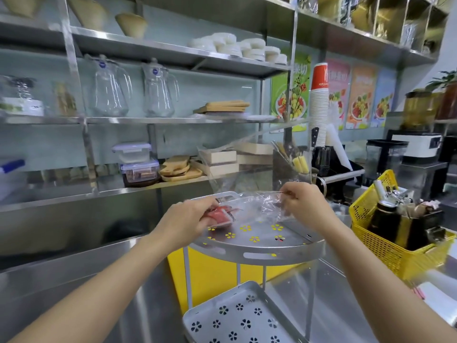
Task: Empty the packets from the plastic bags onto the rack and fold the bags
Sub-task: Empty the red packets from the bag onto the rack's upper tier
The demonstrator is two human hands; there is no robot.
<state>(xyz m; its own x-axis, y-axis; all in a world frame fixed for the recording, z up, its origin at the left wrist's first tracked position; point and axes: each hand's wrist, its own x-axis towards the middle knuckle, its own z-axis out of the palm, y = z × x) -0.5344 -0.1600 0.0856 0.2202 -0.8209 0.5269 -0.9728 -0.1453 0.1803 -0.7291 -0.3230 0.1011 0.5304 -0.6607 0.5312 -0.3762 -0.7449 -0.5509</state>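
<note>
A silver two-tier corner rack (pixel 257 251) with flower-shaped holes stands on the steel counter. Over its top tier my left hand (pixel 190 219) grips red and white packets (pixel 221 216) at the mouth of a clear plastic bag (pixel 257 189). My right hand (pixel 300 201) pinches the bag's crumpled right edge and holds it up, so the bag rises above the tier. The packets rest low on the tier's left side, partly hidden by my fingers. The lower tier (pixel 237 315) holds nothing that I can see.
A yellow mesh basket (pixel 385 246) with bottles and tools sits close to the right of the rack. Behind stand steel shelves (pixel 148 120) with glass jugs, boxes and wooden boards. A cup stack (pixel 319 102) and a utensil holder (pixel 291 164) stand behind the bag.
</note>
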